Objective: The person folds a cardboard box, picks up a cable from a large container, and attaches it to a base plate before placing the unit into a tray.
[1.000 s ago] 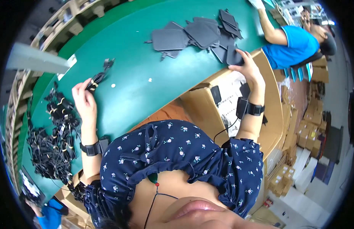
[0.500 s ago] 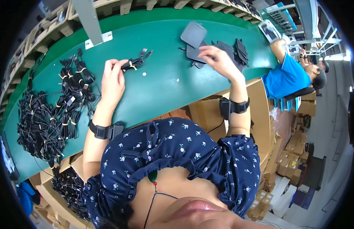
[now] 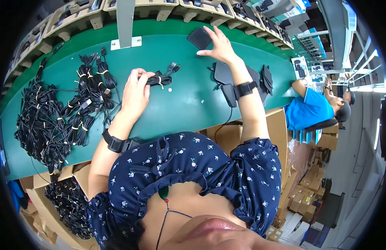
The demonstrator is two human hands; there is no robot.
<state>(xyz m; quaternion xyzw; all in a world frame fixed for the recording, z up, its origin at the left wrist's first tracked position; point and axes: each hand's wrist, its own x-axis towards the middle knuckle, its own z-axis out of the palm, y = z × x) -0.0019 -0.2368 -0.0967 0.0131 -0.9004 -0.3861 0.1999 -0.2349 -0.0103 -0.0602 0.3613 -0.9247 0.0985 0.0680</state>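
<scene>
My left hand (image 3: 136, 91) rests on the green work surface (image 3: 182, 98), its fingers closed around one end of a coiled black cable (image 3: 161, 79). A pale tie binds the coil, and its plugs point away to the right. My right hand (image 3: 221, 46) is stretched toward the far side, thumb and fingers apart. Beside its fingers lies a flat dark square pad (image 3: 199, 39); the fingertips overlap its right edge, and I cannot tell whether they touch it. Under my right forearm are several dark flat pouches (image 3: 223, 74), partly hidden by the arm.
A large heap of tied black cables (image 3: 43, 121) covers the left end. A grey metal post (image 3: 125, 25) stands at the back, before a row of pulp trays (image 3: 166, 7). Cartons (image 3: 278, 129) stand below the near edge. A person in blue (image 3: 310, 110) sits at the right.
My right hand has moved from above the pouches to the far side. The square pad now lies apart from the pile, farther left. My left hand still holds the cable. The view has shifted.
</scene>
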